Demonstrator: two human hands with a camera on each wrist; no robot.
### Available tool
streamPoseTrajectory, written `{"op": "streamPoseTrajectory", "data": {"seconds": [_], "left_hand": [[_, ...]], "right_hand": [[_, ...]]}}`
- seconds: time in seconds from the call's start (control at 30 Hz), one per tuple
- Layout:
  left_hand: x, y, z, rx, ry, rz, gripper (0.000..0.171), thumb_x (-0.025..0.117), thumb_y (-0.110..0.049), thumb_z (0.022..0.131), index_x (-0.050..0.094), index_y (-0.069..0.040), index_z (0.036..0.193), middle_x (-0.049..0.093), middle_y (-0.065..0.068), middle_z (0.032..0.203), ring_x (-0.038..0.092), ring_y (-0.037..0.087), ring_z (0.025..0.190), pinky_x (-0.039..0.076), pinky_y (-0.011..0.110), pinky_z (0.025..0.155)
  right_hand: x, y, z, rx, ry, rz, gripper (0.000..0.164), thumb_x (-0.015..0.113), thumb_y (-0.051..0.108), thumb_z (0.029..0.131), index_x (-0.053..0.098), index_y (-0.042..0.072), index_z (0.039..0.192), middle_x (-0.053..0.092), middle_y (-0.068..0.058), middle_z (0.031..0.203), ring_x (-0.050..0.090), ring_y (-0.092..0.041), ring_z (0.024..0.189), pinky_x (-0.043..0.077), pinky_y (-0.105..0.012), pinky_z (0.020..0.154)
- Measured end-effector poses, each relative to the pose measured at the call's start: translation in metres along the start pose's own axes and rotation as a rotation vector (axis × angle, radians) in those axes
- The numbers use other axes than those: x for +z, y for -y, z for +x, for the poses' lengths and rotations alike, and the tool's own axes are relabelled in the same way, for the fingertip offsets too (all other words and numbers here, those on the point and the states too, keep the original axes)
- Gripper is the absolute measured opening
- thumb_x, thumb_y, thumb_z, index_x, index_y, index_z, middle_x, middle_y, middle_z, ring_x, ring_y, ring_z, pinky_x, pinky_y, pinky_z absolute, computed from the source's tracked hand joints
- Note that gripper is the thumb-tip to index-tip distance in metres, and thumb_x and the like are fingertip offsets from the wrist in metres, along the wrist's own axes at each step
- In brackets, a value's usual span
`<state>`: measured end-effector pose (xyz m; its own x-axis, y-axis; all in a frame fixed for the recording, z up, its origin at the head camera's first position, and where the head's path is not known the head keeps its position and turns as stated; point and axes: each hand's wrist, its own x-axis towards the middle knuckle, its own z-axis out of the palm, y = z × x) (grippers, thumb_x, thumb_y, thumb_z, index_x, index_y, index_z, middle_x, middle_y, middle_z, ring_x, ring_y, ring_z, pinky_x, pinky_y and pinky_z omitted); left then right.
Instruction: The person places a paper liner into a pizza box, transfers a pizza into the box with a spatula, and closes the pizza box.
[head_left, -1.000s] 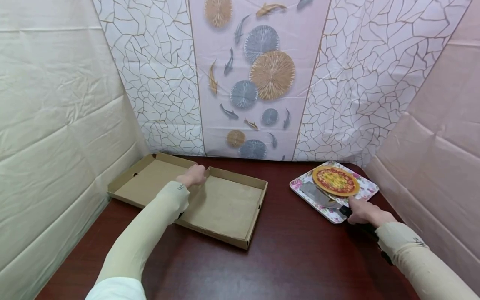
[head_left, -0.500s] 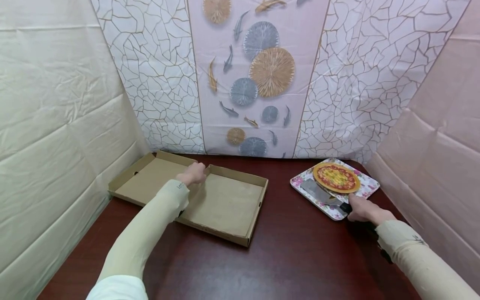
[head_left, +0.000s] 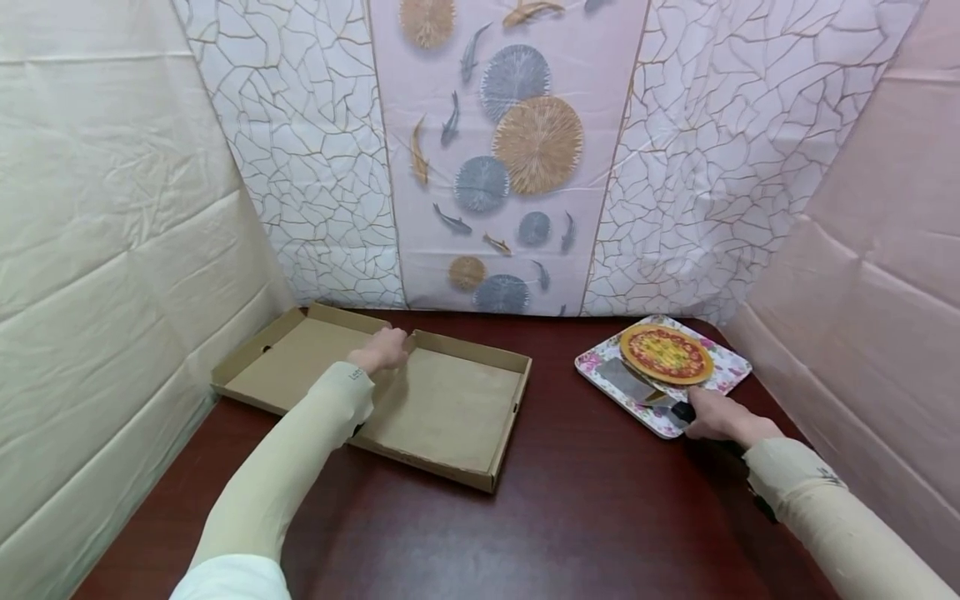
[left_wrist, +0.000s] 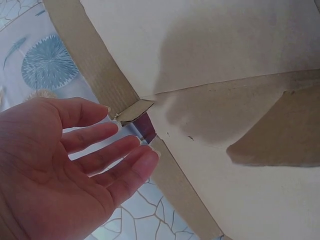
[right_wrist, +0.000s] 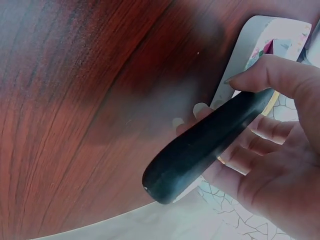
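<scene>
In the head view, an open cardboard pizza box (head_left: pixel 450 408) lies on the left half of the table, its lid (head_left: pixel 300 367) folded out flat to the left. My left hand (head_left: pixel 382 350) hovers at the back of the fold; in the left wrist view its fingers (left_wrist: pixel 127 172) are loosely bent beside a gap in the wall and hold nothing. At the right, a pizza (head_left: pixel 666 354) sits on a flowered tray (head_left: pixel 720 379). My right hand (head_left: pixel 716 414) grips the black handle (right_wrist: pixel 200 150) of a pizza server (head_left: pixel 626 379). The server's metal blade lies over the tray along the pizza's near-left edge.
A dark red wooden table (head_left: pixel 570 492) carries everything. Patterned cloth (head_left: pixel 495 158) hangs behind it, and pale cloth walls (head_left: pixel 127 275) stand at both sides. The tray lies near the table's back right corner.
The head view has shifted slightly. Both hands, the box, the server and the pizza look the same relative to one another.
</scene>
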<state>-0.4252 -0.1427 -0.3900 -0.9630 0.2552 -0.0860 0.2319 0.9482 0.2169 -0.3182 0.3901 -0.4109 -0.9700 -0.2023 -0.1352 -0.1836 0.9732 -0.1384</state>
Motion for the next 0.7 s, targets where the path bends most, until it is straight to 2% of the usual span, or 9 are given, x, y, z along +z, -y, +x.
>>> {"op": "streamPoseTrajectory", "data": {"seconds": [0.17, 0.3, 0.53, 0.7], "left_hand": [[0.0, 0.0024, -0.0028, -0.003, -0.004, 0.007, 0.028, 0.047, -0.007, 0.081, 0.054, -0.001, 0.107, 0.058, 0.015, 0.094, 0.053, 0.026, 0.083, 0.046, 0.04, 0.071], [-0.0006, 0.0018, -0.0025, 0.002, 0.004, -0.002, 0.033, 0.048, -0.009, 0.082, 0.052, -0.001, 0.114, 0.057, 0.016, 0.099, 0.053, 0.026, 0.087, 0.046, 0.042, 0.076], [-0.0004, -0.0013, -0.0011, 0.005, -0.001, 0.004, 0.033, 0.048, -0.012, 0.084, 0.052, -0.001, 0.115, 0.057, 0.019, 0.107, 0.055, 0.03, 0.095, 0.046, 0.045, 0.081], [-0.0005, -0.0037, -0.002, -0.002, 0.006, 0.003, 0.036, 0.048, -0.012, 0.084, 0.051, -0.001, 0.118, 0.057, 0.019, 0.109, 0.055, 0.031, 0.098, 0.045, 0.047, 0.082]], "right_hand": [[0.0069, 0.0003, 0.0041, -0.012, -0.018, -0.007, 0.029, 0.066, 0.018, 0.064, 0.052, 0.0, 0.082, 0.053, -0.009, 0.074, 0.048, -0.021, 0.066, 0.039, -0.033, 0.059], [0.0103, -0.0012, 0.002, -0.011, -0.058, -0.013, 0.027, 0.065, 0.019, 0.065, 0.052, -0.001, 0.079, 0.053, -0.009, 0.071, 0.047, -0.02, 0.062, 0.038, -0.033, 0.055], [0.0093, -0.0009, -0.0036, -0.017, -0.131, 0.014, 0.024, 0.062, 0.02, 0.071, 0.053, -0.001, 0.079, 0.052, -0.008, 0.069, 0.045, -0.019, 0.059, 0.036, -0.032, 0.052], [0.0081, -0.0013, -0.0047, 0.021, -0.098, 0.047, 0.027, 0.059, 0.021, 0.077, 0.052, -0.004, 0.086, 0.052, -0.008, 0.072, 0.046, -0.019, 0.062, 0.036, -0.03, 0.054]]}}
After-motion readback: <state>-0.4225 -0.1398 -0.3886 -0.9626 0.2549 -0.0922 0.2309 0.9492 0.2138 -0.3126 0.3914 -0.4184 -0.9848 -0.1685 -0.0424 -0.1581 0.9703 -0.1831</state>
